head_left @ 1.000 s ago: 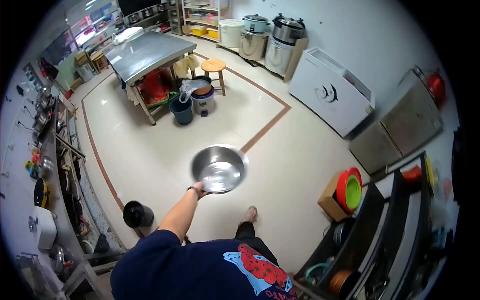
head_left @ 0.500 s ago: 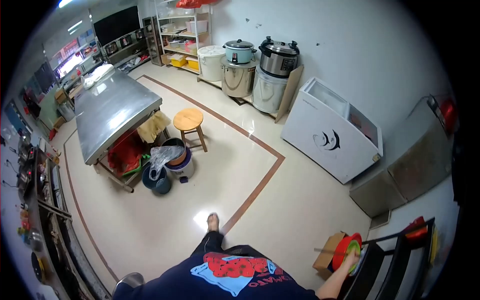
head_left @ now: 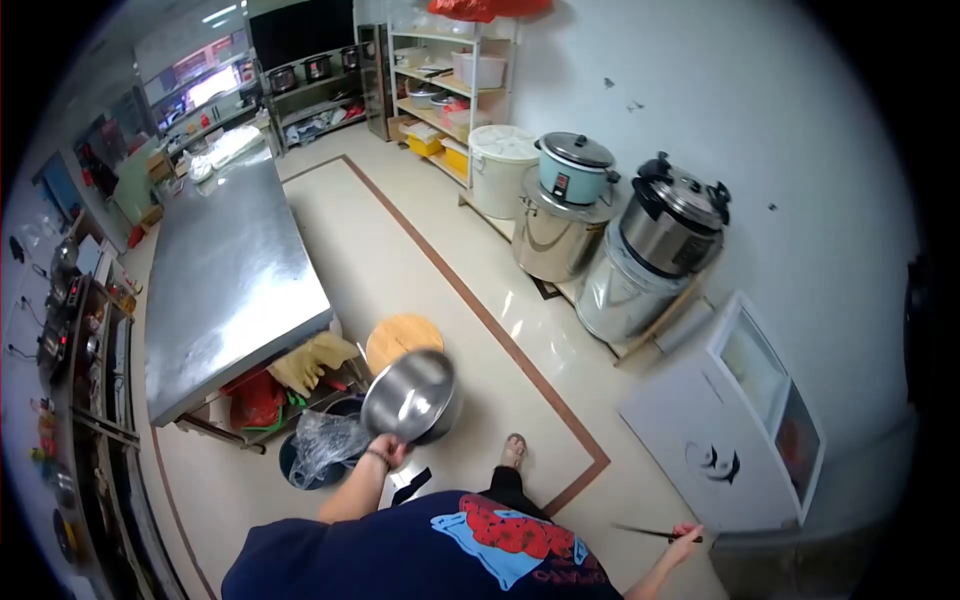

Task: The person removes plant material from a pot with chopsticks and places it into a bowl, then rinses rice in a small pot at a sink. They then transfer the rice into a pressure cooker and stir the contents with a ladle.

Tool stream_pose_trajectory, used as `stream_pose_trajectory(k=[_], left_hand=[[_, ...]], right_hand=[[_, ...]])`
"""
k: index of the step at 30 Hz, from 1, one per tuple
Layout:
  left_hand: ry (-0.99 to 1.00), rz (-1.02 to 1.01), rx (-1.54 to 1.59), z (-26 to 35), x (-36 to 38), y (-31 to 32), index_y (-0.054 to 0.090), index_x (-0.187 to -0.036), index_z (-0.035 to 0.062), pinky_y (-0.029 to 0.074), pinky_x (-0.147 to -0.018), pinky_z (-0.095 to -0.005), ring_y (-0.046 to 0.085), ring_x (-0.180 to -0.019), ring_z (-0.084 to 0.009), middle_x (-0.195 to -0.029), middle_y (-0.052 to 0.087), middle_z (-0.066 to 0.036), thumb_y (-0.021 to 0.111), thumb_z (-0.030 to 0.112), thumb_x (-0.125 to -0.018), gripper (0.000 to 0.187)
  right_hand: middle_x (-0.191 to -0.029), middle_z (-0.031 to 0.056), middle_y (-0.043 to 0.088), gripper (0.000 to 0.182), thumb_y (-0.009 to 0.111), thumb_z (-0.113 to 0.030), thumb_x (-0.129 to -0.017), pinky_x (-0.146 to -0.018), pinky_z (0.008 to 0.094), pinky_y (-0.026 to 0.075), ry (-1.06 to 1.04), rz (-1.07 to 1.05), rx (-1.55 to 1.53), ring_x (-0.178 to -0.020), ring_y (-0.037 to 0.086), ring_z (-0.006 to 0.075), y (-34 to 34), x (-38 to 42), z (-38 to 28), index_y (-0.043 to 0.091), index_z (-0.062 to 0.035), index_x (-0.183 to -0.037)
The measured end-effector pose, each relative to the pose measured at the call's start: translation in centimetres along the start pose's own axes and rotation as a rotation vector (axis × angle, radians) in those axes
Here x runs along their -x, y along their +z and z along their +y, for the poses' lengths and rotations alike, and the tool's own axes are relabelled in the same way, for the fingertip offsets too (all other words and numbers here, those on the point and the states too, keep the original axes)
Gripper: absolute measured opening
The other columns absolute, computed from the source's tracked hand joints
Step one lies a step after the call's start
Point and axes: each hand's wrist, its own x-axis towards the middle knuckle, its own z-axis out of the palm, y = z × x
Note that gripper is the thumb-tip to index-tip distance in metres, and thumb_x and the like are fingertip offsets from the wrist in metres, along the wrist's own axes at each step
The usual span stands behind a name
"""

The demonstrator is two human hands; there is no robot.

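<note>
My left hand (head_left: 389, 451) is closed on the near rim of a shiny steel bowl (head_left: 410, 396). The bowl is tilted, its hollow side partly facing me, and in view it overlaps the round wooden stool (head_left: 400, 335). Out to the right, my right hand (head_left: 684, 545) grips a slim knife (head_left: 645, 531) by its dark handle, with the blade pointing left. Below and left of the bowl, clear plastic (head_left: 330, 445) hangs over a dark bin (head_left: 290, 465).
A long steel table (head_left: 230, 270) stands on the left, with a yellowish cloth (head_left: 310, 362) at its near end. Large pots and cookers (head_left: 575, 165) line the right wall. A white chest freezer (head_left: 690, 430) is at right, and shelves (head_left: 440, 100) stand behind.
I have moved forward toward the table and stool. My left hand has brought the bowl up in front of me. My right hand has left the red basin at lower right, which is out of view.
</note>
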Motion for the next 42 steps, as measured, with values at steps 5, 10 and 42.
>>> stream_pose_trajectory(k=[5, 10, 42], left_hand=[[-0.037, -0.365, 0.093, 7.6, 6.6, 20.3, 0.046, -0.072, -0.0048, 0.047, -0.042, -0.0198, 0.051, -0.046, -0.016, -0.067, 0.056, -0.014, 0.045, 0.005, -0.066, 0.012], [0.12, -0.199, 0.051, 16.2, 9.7, 25.4, 0.048, -0.081, -0.0046, 0.051, -0.058, -0.0282, 0.057, -0.061, -0.0232, -0.074, 0.056, -0.016, 0.044, 0.006, -0.068, 0.018], [0.776, 0.117, -0.073, 100.2, -15.3, 64.9, 0.047, -0.092, -0.0049, 0.05, -0.058, -0.0351, 0.057, -0.065, -0.0229, -0.077, 0.053, -0.013, 0.045, 0.002, -0.069, 0.025]], right_hand=[[-0.058, 0.0067, 0.05, 0.039, 0.038, -0.035, -0.081, -0.052, 0.0311, 0.04, -0.119, -0.169, 0.232, -0.055, 0.048, 0.0192, 26.3, -4.8, -2.7, 0.051, -0.0003, -0.069], [-0.052, 0.0012, 0.043, 0.026, 0.046, -0.027, -0.078, -0.031, 0.0218, 0.028, 0.176, -0.782, -0.247, -0.038, 0.037, 0.0087, 54.2, -0.9, -19.8, 0.043, -0.0092, -0.059], [-0.067, 0.0129, 0.056, 0.021, 0.051, -0.027, -0.077, -0.057, 0.0364, 0.043, -1.33, -2.356, -0.474, -0.065, 0.055, 0.0286, 154.2, 49.5, -53.7, 0.056, -0.006, -0.074]])
